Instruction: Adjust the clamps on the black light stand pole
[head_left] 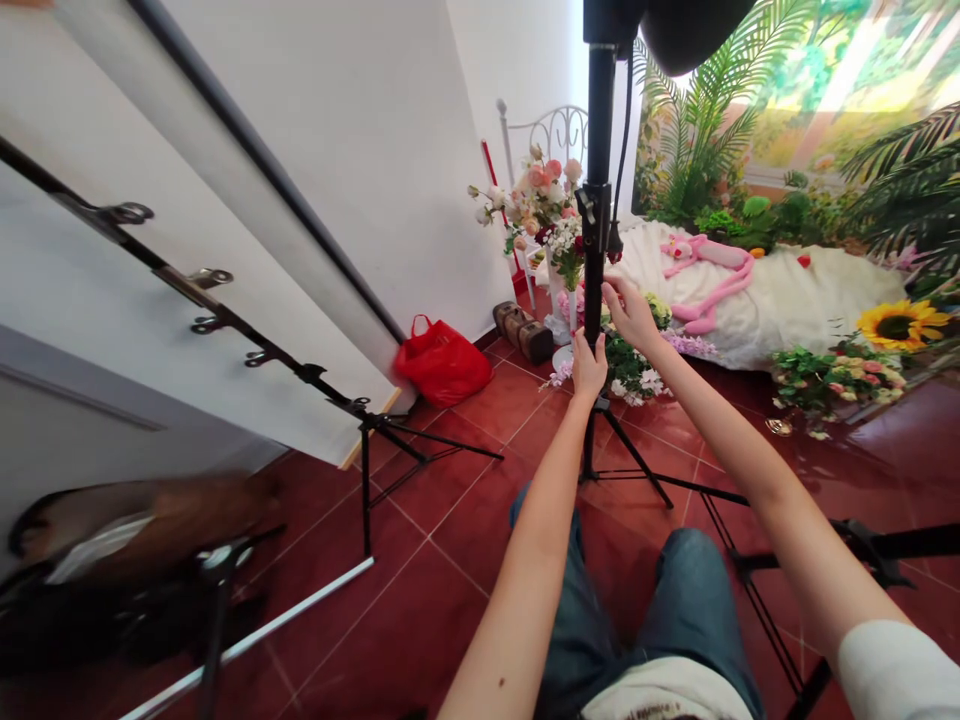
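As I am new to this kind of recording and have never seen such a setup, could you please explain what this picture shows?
There is no machine here: a person works with two bare hands. The single view comes from a camera worn on the head, looking forward and down, so both forearms reach away from us above blue jeans.

Both hands are at the upright pole of a black stand with spread legs. The left hand is lower; the right hand is higher, its fingertips close to the pole. How firmly either grips, I cannot tell.

On the red tiled floor lies a red bag. Beyond the stand, a pink toy lies on white cloth, with flowers around.
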